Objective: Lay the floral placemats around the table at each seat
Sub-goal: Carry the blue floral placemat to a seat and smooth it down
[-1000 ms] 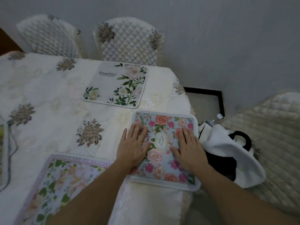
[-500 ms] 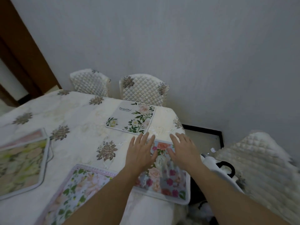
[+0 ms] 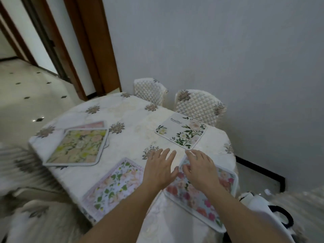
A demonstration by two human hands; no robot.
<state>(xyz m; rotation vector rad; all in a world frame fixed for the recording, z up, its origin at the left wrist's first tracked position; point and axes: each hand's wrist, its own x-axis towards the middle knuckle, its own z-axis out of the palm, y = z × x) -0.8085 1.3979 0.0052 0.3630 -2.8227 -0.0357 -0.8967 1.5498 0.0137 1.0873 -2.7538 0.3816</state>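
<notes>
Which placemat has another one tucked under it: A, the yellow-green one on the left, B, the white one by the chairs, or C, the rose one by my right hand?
A: the yellow-green placemat lies on a pink-edged mat whose far edge peeks out.

Pink-rose placemat (image 3: pixel 191 199): the middle and far corner are covered by the right hand (image 3: pixel 199 170) and its forearm. Whether the fingers (image 3: pixel 194 155) press on it or hang above it cannot be determined.

Leaf-print placemat (image 3: pixel 112 186): the near right part is hidden under the forearm of the left hand (image 3: pixel 158 170).

Yellow-green placemat (image 3: pixel 78 148): overlies a pink placemat (image 3: pixel 93 124), of which only a far strip shows.

White placemat (image 3: pixel 180 134): the line beneath "Beautiful" is too small to read.

Right quilted chair (image 3: pixel 198 106) and left quilted chair (image 3: pixel 150 90): hidden below the backrests by the bench (image 3: pixel 133 111).

Striped object (image 3: pixel 19 160): motion-blurred, unidentifiable.

White bag (image 3: pixel 259 206): blurred and cut by the bottom edge.
</notes>
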